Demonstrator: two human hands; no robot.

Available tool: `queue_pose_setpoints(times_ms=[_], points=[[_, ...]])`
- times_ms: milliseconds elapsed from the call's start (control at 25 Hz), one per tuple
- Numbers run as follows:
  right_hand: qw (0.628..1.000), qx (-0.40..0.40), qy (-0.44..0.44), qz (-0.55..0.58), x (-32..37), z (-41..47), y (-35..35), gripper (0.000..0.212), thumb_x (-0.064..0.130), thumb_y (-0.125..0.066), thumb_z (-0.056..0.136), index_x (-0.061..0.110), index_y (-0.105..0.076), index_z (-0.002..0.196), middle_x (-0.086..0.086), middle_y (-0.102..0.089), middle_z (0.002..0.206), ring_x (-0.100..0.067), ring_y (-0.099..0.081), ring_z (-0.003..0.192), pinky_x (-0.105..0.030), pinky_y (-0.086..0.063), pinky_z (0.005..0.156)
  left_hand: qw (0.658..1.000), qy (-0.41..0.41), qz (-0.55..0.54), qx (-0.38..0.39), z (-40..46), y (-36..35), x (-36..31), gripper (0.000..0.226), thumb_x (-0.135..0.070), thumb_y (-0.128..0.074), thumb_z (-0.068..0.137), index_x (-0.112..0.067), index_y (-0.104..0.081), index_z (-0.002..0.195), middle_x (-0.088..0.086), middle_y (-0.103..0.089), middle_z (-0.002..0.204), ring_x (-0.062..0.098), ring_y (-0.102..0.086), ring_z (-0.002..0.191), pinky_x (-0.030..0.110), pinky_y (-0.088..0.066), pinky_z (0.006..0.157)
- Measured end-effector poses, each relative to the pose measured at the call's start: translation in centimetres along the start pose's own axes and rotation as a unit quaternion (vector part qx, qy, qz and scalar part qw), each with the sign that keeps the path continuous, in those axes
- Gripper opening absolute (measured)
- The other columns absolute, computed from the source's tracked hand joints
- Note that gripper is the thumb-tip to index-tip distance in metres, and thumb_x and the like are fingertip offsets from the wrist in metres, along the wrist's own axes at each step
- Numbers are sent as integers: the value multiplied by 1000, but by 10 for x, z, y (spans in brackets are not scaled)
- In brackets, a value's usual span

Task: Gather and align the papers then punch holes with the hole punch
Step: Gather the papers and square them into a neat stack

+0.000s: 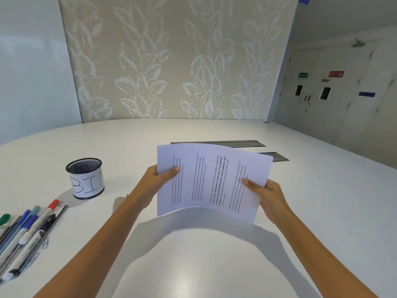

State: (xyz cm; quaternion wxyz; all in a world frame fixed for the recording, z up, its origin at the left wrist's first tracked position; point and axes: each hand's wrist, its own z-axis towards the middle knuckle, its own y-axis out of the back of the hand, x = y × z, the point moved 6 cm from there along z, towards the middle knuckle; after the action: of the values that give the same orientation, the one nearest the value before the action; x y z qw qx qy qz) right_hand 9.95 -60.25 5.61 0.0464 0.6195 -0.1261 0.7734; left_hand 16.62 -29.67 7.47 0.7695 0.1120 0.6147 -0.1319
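Fingers of left hand and right hand pinched shut on opposite side edges of papers, sheaf bowed and lifted above surface; best to loosen grip, tap bottom edge down square; hole punch unseen.

A small stack of white printed papers is held up off the worktop, turned sideways so the lines of text run up and down. The sheets bow, the middle arching upward, the lower edge curved. They are not squared: one sheet fans out toward 4 o'clock. Each short side is pinched, at 9 and 3 o'clock
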Motion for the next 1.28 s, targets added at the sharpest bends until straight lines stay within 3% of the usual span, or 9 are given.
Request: queue_pose_setpoints(times_ms=[360, 600, 720, 840, 920, 960, 1040, 1120, 1280], points=[[1000, 8, -4, -2, 3, 2, -14, 31, 26, -78, 69, 16, -74, 98, -3, -75, 104, -25, -72, 93, -40, -58, 80, 999, -22, -38, -19, 11, -2, 1, 35, -43, -69, 81, -26, -66, 112, 1, -72, 112, 25, -70, 100, 40, -57, 84], [998, -14, -58, -22, -35, -7, -10, 23, 10, -76, 76, 13, -73, 99, -8, -75, 103, -29, -70, 97, -43, -55, 84, 996, 57, -41, -47, 4, 1, 37, 27, -26, -67, 87, -17, -67, 113, 5, -73, 113, 29, -68, 106, 51, -51, 95], [999, -15, -27, -44, -21, 2, -8, 22, 10, -75, 76, 14, -72, 98, -6, -75, 102, -27, -70, 94, -38, -55, 83, 992, 31, -36, -115, 8, 7, 25, 19, -24, -69, 86, -23, -67, 105, 7, -72, 111, 26, -70, 100, 40, -56, 82], [997, -6, 0, -80, 5, 15, -4, 24, 11, -76, 75, 13, -72, 99, -4, -75, 98, -25, -71, 88, -35, -58, 76, 986, -60, 51, -148, 20, 22, -11, 76, -31, -75, 79, -23, -35, 143, 5, -46, 148, 17, -56, 122, 37, -48, 98], [993, 0, 23, -119, 28, 24, 0, 22, 12, -77, 74, 15, -73, 96, 4, -77, 90, -17, -72, 82, -27, -58, 70, 962, -115, 185, -165, 29, 28, -43, 105, -36, -76, 78, -22, -3, 153, -3, -14, 161, 14, -23, 145, 36, -26, 116], [989, 5, 36, -146, 40, 28, 0, 21, 14, -77, 74, 16, -73, 94, 10, -77, 83, -11, -72, 77, -21, -57, 65, 941, -148, 258, -161, 34, 26, -61, 107, -36, -75, 79, -20, 0, 153, -4, -7, 162, 14, -10, 148, 35, -15, 119], [977, 17, 59, -203, 64, 36, -3, 19, 14, -77, 75, 15, -72, 94, 16, -75, 75, -3, -71, 69, -18, -55, 61, 892, -204, 389, -108, 42, 12, -94, 102, -39, -72, 79, -19, -5, 153, -3, -7, 162, 17, 1, 149, 37, -8, 118], [962, 34, 77, -260, 89, 42, -10, 16, 14, -77, 77, 13, -72, 92, 7, -76, 81, -10, -71, 70, -26, -55, 66, 874, -218, 434, 0, 49, -9, -112, 97, -43, -72, 78, -24, -13, 153, -5, -15, 161, 16, -4, 149, 40, -12, 118], [915, 93, 131, -369, 136, 45, -34, 9, 16, -78, 76, 23, -74, 76, -4, -72, 81, -13, -63, 69, -18, -50, 64, 890, -155, 410, 123, 50, -37, -117, 66, -41, -70, 82, -36, -41, 140, -11, -48, 145, 11, -47, 130, 34, -39, 106]])
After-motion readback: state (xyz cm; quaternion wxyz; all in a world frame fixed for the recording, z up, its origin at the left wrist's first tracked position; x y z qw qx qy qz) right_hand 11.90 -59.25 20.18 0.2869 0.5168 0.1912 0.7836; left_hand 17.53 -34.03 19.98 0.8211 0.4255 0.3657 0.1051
